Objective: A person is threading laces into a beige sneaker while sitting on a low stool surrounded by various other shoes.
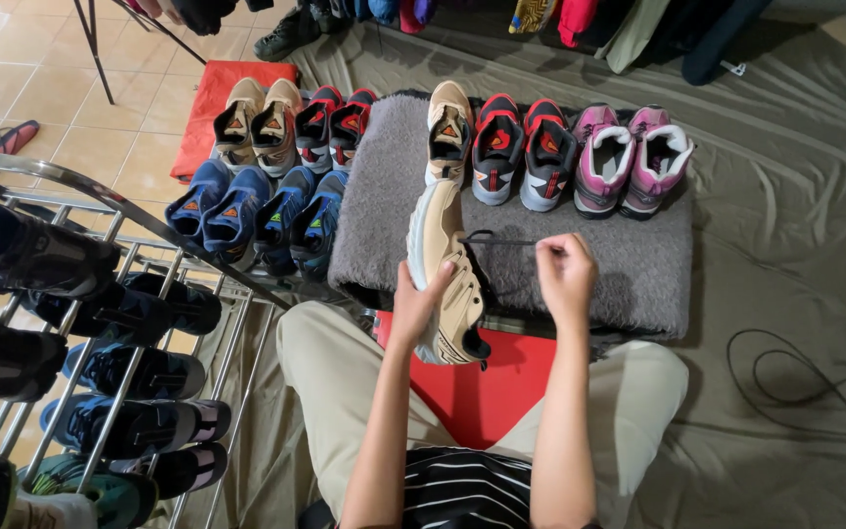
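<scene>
Both hands are raised: left hand (421,299) grips a beige shoe (446,274), right hand (565,274) pinches its black lace (501,240) taut.

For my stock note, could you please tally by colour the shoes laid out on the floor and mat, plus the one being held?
Beige shoes: 4, one in the left hand
Red-and-black shoes: 4
Blue shoes: 4
Pink shoes: 2
Total: 14

Tiled floor (12,78), olive ground sheet (795,323)
</scene>
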